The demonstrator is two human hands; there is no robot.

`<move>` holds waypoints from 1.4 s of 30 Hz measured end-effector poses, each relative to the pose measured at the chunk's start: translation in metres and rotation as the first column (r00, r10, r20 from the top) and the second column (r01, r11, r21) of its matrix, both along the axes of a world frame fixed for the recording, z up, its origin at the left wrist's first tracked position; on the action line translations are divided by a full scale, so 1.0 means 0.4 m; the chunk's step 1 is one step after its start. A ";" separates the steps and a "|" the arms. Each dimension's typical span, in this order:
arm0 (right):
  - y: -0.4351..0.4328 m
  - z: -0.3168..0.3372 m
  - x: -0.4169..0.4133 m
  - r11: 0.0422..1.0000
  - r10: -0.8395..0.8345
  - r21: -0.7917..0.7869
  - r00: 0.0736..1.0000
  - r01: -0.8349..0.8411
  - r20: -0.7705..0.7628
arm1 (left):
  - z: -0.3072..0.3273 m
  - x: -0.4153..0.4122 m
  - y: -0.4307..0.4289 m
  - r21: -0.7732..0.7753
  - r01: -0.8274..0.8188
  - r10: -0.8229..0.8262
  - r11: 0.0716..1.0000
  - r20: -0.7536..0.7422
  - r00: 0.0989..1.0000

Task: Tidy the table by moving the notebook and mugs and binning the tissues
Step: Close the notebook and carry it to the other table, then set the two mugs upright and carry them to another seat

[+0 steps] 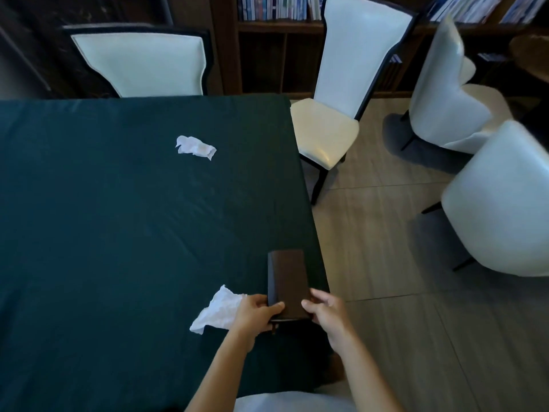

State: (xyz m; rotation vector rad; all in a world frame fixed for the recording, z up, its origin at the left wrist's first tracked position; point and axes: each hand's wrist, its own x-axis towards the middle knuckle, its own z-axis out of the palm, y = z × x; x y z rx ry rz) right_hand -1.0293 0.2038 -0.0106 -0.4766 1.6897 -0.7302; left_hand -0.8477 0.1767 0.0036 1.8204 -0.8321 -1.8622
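A dark brown notebook (287, 278) lies closed near the right edge of the table (118, 218), which is covered in dark green cloth. My left hand (255, 313) grips its near left corner and my right hand (328, 310) grips its near right corner. A crumpled white tissue (215, 312) lies just left of my left hand, partly behind it. A second crumpled tissue (195, 147) lies farther back near the table's middle. No mugs are in view.
White chairs with dark frames stand around the table: one at the far side (139, 62), one by the right far corner (335, 99), two more on the tiled floor at right (502, 209). A bookshelf (279, 34) lines the back wall.
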 end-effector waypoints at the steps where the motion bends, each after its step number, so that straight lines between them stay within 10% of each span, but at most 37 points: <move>1: 0.015 -0.018 -0.003 0.999 0.025 0.025 1.000 -0.024 -0.008 | -0.022 -0.001 0.017 0.030 -0.007 0.007 1.000 0.005 1.000; 9: 0.094 -0.076 -0.011 0.993 0.089 0.096 0.987 -0.076 -0.137 | -0.092 0.002 0.083 0.076 -0.013 0.009 0.997 0.049 0.999; 15: 0.142 -0.079 -0.064 0.978 0.173 0.188 0.847 -0.088 -0.503 | -0.113 -0.008 0.097 0.041 -0.032 0.030 0.999 0.062 0.998; 35: 0.183 -0.127 -0.168 0.986 -0.046 0.141 0.966 0.084 -0.255 | -0.083 -0.101 0.184 -0.191 0.028 0.071 0.981 0.492 0.868; 42: 0.165 -0.089 -0.146 0.992 0.113 -0.015 0.912 -0.129 -0.395 | -0.053 -0.126 0.197 -0.204 0.106 0.063 0.973 0.680 0.730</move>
